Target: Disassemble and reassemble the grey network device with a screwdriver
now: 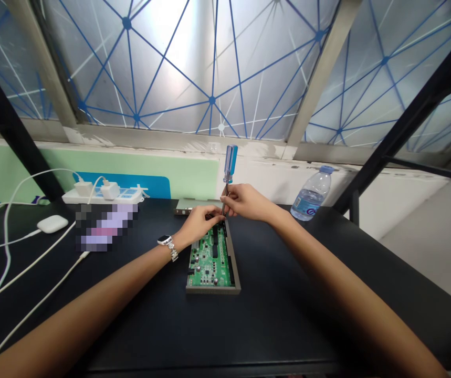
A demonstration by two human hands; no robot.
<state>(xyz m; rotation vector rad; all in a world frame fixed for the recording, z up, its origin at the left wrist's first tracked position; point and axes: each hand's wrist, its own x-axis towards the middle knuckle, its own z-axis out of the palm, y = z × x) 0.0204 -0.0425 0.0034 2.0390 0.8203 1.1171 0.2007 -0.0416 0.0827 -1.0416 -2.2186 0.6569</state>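
A green circuit board (209,265) lies in a grey metal case (233,268) on the black table. My right hand (244,202) pinches the metal shaft of a screwdriver (230,160), whose clear and blue handle points up above the fingers. The shaft runs down to the far right end of the board; its tip is hidden. My left hand (200,224) rests over the far end of the case, its fingers closed close to the screwdriver's lower end. What those fingers hold, if anything, is too small to make out.
Behind my left hand lies a flat metal cover (193,203). A water bottle (314,193) stands at the back right. A power strip (128,195), white cables, a white earbud case (52,224) and a blurred-out item (105,227) occupy the left side of the table (288,325).
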